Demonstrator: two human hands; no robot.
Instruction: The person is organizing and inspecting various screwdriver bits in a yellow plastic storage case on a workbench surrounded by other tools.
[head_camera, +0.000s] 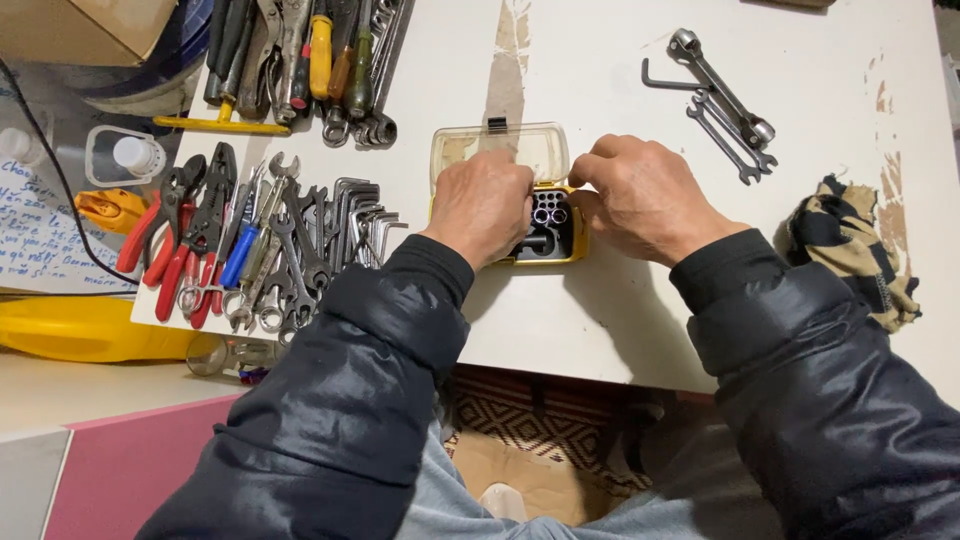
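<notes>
a white surface (620, 330), its top layer chipped in places, fills the head view and carries spread-out hand tools. two dark padded sleeves reach in from the bottom edge toward a small yellow case (560, 245) near the surface's middle, its clear lid (500, 148) hinged back and lying flat behind it. the case's dark insert holds a few round metal sockets (550, 214) standing on end; the rest of its contents are hidden under the hands. the left hand (485, 205) lies over the case's left half with fingers curled down into it, and whether they grip anything cannot be told. the right hand (645, 195) rests at the case's right rim, fingertips pinched at the edge beside the sockets. left of the case lie pliers with red handles (170, 240), wrenches and hex keys (365, 220); a row of screwdrivers (320, 55) is cut off by the top edge. a few spanners (725, 105) lie at upper right, a patterned rag (850, 245) near the right edge.
</notes>
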